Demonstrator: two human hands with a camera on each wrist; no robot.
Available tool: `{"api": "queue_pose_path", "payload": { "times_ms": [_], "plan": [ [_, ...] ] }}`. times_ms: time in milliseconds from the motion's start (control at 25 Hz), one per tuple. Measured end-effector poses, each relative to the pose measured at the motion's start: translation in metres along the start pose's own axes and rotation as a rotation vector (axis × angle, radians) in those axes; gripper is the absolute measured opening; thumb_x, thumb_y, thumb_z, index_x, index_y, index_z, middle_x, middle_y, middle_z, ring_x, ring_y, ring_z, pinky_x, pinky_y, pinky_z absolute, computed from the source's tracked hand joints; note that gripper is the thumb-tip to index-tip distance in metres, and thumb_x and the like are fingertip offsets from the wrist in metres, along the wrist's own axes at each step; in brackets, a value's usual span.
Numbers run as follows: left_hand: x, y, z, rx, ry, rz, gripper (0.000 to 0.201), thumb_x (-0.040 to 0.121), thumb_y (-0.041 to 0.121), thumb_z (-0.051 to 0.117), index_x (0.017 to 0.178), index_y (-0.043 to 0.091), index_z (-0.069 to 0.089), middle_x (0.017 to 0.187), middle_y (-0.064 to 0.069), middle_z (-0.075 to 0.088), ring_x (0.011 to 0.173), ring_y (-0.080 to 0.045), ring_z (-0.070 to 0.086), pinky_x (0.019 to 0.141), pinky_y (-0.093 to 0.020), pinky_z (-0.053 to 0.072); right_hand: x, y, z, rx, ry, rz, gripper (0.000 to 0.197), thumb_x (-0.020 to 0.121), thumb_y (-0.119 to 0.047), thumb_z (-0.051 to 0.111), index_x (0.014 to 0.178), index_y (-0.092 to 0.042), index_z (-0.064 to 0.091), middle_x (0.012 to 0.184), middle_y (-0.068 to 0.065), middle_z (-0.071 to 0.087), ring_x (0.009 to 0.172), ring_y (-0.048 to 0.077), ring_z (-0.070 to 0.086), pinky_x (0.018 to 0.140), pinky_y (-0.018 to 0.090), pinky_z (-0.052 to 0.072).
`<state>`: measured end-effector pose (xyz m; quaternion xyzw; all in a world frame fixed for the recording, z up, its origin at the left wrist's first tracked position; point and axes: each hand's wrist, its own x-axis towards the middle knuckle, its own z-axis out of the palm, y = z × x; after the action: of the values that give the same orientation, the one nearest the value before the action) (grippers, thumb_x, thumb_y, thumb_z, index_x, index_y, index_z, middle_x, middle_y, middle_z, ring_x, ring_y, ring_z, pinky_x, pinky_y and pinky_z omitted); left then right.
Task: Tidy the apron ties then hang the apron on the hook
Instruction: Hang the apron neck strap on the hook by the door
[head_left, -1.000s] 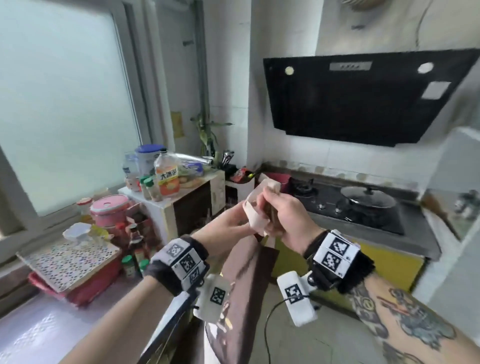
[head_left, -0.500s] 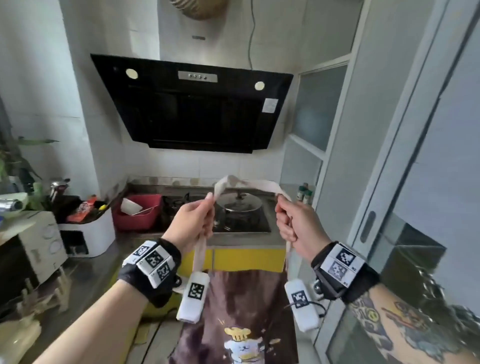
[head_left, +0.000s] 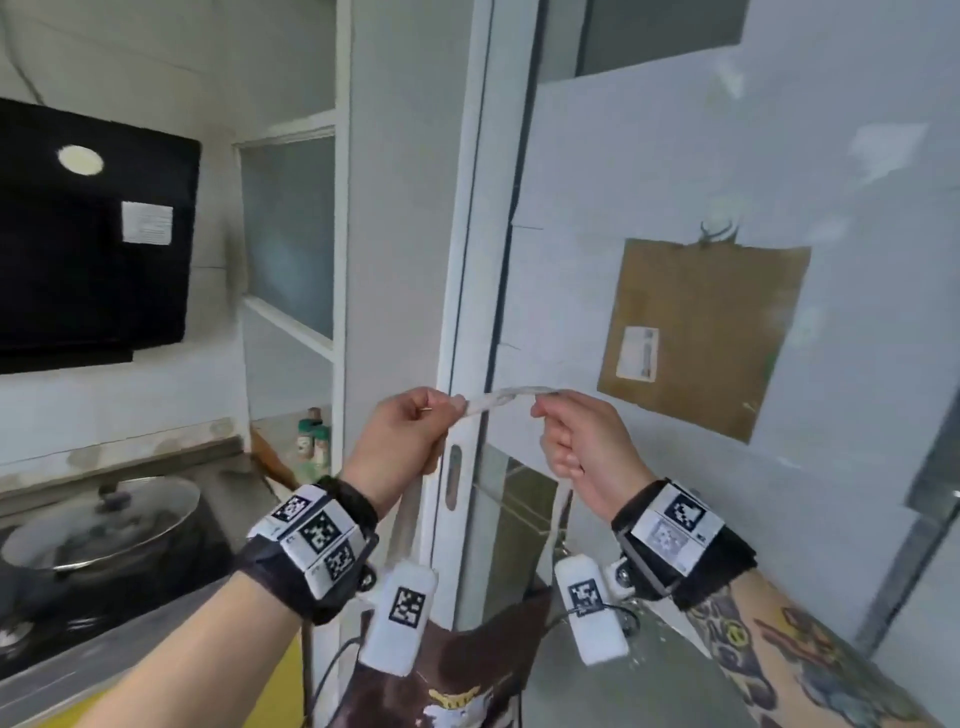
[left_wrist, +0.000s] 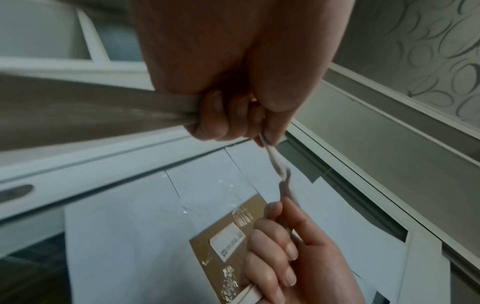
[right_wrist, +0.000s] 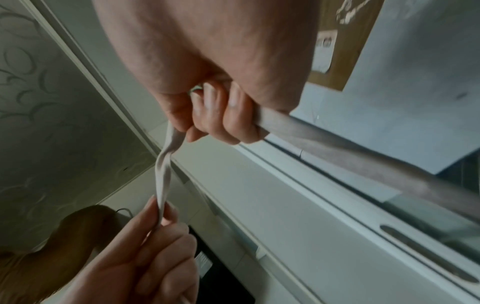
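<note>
A brown apron (head_left: 467, 670) with a cartoon print hangs below my hands. Its pale neck strap (head_left: 506, 397) stretches, slightly twisted, between both hands at chest height. My left hand (head_left: 447, 410) grips the strap's left end in curled fingers, and my right hand (head_left: 545, 415) pinches its right end. In the left wrist view the left hand (left_wrist: 233, 119) clasps the strap (left_wrist: 279, 168) and the right hand (left_wrist: 280, 246) holds it lower down. From the right wrist, the right hand (right_wrist: 218, 117) and the twisted strap (right_wrist: 163, 170) show. A small hook (head_left: 719, 233) sits on the door, up and right of my hands.
A brown cardboard envelope (head_left: 701, 338) hangs under the hook on the pale sliding door (head_left: 649, 156). The door frame (head_left: 467, 260) with a recessed handle (head_left: 453, 483) stands just behind the hands. A black range hood (head_left: 93, 234) and a lidded pan (head_left: 98, 525) lie to the left.
The view has swung right from the stove to the sliding door. Both hands moved with it, still holding the strap stretched between them, now in front of the door.
</note>
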<state>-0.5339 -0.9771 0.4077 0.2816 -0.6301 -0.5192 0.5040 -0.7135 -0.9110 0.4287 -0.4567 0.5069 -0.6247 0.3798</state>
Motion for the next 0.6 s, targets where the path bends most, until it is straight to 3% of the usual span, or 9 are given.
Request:
{"api": "queue_pose_path", "payload": {
  "times_ms": [160, 280, 360, 520, 600],
  "plan": [
    [0.076, 0.005, 0.072, -0.074, -0.037, 0.038, 0.025, 0.09, 0.027, 0.056, 0.068, 0.018, 0.049, 0.045, 0.011, 0.042, 0.039, -0.009, 0.032, 0.04, -0.019, 0.024, 0.038, -0.021, -0.066, 0.011, 0.097, -0.001, 0.018, 0.081, -0.025, 0.063, 0.072, -0.014, 0.053, 0.048, -0.004, 0.028, 0.037, 0.011, 0.022, 0.039, 0.024, 0.012],
    [0.119, 0.019, 0.105, -0.07, -0.026, 0.121, 0.022, 0.088, 0.028, 0.058, 0.069, 0.019, 0.053, 0.052, 0.007, 0.049, 0.041, -0.008, 0.036, 0.04, -0.019, 0.028, 0.053, -0.052, -0.1, 0.012, 0.145, -0.102, 0.007, 0.086, -0.011, 0.051, 0.082, -0.013, 0.056, 0.049, -0.004, 0.031, 0.038, 0.01, 0.024, 0.035, 0.021, 0.015],
    [0.146, 0.032, 0.128, -0.059, -0.035, 0.187, 0.016, 0.087, 0.024, 0.06, 0.074, 0.016, 0.056, 0.056, 0.005, 0.054, 0.042, -0.007, 0.037, 0.039, -0.016, 0.029, 0.065, -0.078, -0.119, -0.119, 0.26, -0.231, 0.018, 0.087, -0.004, 0.045, 0.091, -0.015, 0.059, 0.052, -0.001, 0.041, 0.039, 0.012, 0.031, 0.034, 0.021, 0.021],
    [0.193, 0.064, 0.171, -0.089, -0.161, 0.321, 0.006, 0.085, 0.017, 0.061, 0.082, 0.015, 0.057, 0.065, 0.0, 0.062, 0.042, -0.004, 0.039, 0.04, -0.012, 0.031, 0.088, -0.132, -0.137, -0.442, 0.469, -0.457, 0.027, 0.089, -0.002, 0.043, 0.077, -0.017, 0.063, 0.075, 0.005, 0.066, 0.044, 0.014, 0.055, 0.034, 0.019, 0.028],
    [0.214, 0.079, 0.187, -0.113, -0.174, 0.371, 0.005, 0.084, 0.017, 0.062, 0.081, 0.016, 0.059, 0.069, -0.005, 0.063, 0.044, -0.004, 0.041, 0.045, -0.015, 0.032, 0.1, -0.153, -0.141, -0.559, 0.58, -0.522, 0.033, 0.088, -0.005, 0.042, 0.078, -0.019, 0.069, 0.081, 0.003, 0.071, 0.049, 0.013, 0.06, 0.04, 0.017, 0.034]
  ]
}}
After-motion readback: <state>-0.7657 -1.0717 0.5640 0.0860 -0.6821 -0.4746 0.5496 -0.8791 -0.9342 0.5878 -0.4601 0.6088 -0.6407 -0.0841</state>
